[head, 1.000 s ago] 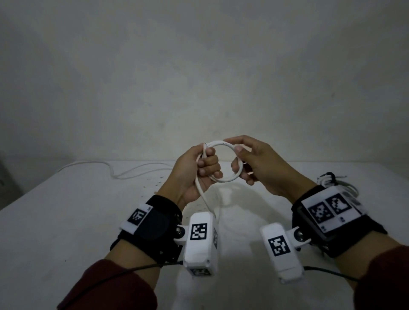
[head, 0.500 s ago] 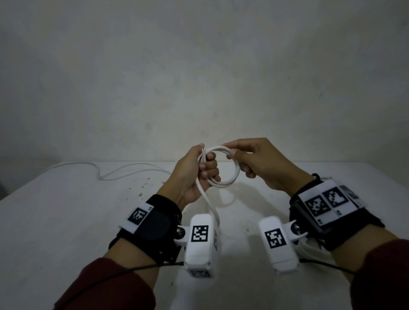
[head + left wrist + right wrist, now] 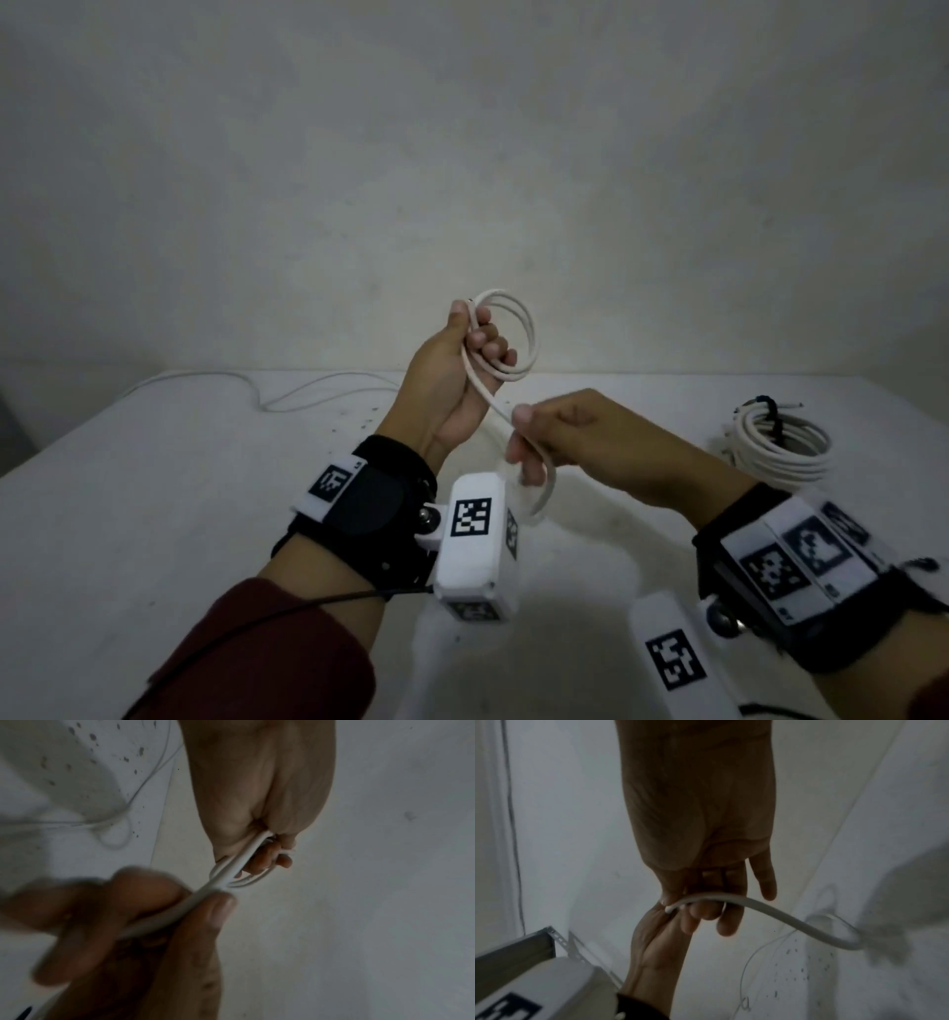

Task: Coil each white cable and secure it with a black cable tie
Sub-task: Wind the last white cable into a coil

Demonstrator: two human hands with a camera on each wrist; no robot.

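Left hand raised above the table, fingers curled tight around two small loops of white cable, loops standing up and away beyond the knuckles. Below that grip, a free run of the same cable slanting down and toward the right, straight into the right hand, pinched there between thumb and fingers; in the left wrist view the pinch blurred but plainly closed on the strand. Past the pinch, the slack curving down under the right hand and hanging toward the table. Long axis of the free run: diagonal, upper grip to lower grip, short and nearly taut. Right hand nearer the slack, left hand nearer the loops, so probably the next wrap a matter of carrying the pinched strand up and around to the left fist. Open air in front of and above both hands; wall well behind. Beyond the left hand, a thin loose cable lying along the far edge of the table. Off beyond the right wrist, a finished coil resting on the table, bound by a black tie, well apart from the work.
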